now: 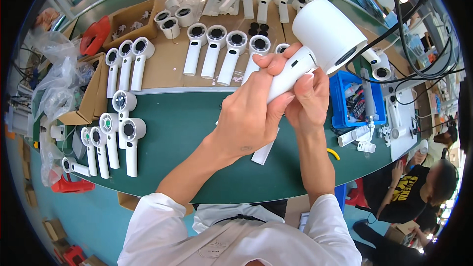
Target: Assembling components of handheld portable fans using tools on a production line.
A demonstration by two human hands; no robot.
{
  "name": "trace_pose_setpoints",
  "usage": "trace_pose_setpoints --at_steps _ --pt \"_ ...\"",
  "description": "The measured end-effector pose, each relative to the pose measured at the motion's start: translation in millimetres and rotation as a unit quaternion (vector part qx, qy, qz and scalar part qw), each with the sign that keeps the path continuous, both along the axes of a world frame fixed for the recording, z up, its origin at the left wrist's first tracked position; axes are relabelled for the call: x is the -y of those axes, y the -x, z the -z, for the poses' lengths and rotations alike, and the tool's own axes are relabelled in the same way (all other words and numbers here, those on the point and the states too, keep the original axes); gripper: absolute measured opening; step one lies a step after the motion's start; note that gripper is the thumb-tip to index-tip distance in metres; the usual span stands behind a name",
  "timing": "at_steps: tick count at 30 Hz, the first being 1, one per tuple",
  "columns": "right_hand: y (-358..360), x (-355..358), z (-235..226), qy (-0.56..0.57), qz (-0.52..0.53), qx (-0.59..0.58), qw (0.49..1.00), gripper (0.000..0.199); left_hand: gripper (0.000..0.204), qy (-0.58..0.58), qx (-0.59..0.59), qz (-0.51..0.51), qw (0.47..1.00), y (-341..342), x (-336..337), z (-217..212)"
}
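Note:
Up in front of me is a white handheld fan point(325, 32) with a wide round head, its handle slanting down to the left. My left hand point(246, 111) is closed around the handle, fingers over its top side. My right hand point(311, 101) grips the handle close to the head, thumb pressed against it. A small dark slot shows on the handle. Under my hands, a long white plastic piece point(265, 153) lies on the green table point(197, 118), partly hidden by my left hand.
Several white fans point(216, 51) lie in rows on cardboard; more fans point(130, 140) are at the left. A blue bin point(337, 99) with loose parts stands right, near a yellow-handled tool point(333, 153). Black cables point(398, 15) hang upper right. Another person point(419, 192) sits lower right.

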State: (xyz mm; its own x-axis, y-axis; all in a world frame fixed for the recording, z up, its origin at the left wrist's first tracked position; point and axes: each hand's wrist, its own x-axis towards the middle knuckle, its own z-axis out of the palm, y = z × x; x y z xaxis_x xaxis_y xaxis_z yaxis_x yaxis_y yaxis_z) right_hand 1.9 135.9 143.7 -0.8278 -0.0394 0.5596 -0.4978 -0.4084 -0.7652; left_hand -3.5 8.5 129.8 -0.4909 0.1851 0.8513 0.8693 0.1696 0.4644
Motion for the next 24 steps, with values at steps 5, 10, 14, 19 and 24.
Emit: trace_pose_setpoints --at_steps 5,10,14,19,24 --pt "-7.9 4.6 -5.3 -0.048 0.077 0.026 0.996 0.055 0.036 -0.027 0.122 0.070 0.990 -6.8 3.4 -0.9" --pt "-5.1 8.1 -7.5 -0.061 0.021 0.006 0.998 0.061 0.036 -0.112 0.268 0.174 0.941 -9.5 7.4 -3.1" --pt "-8.6 6.9 -11.0 -0.092 0.014 0.036 0.995 0.062 0.037 -0.174 0.277 0.202 0.923 -10.1 -0.2 -0.4" --pt "-6.2 9.9 -3.2 -0.093 0.025 0.047 0.994 0.062 0.038 -0.201 0.269 0.184 0.924 -9.0 -4.0 4.9" --pt "-4.9 7.3 -3.6 -0.106 0.044 0.074 0.991 0.064 0.038 -0.193 0.312 0.222 0.904 -8.3 -1.7 0.4"
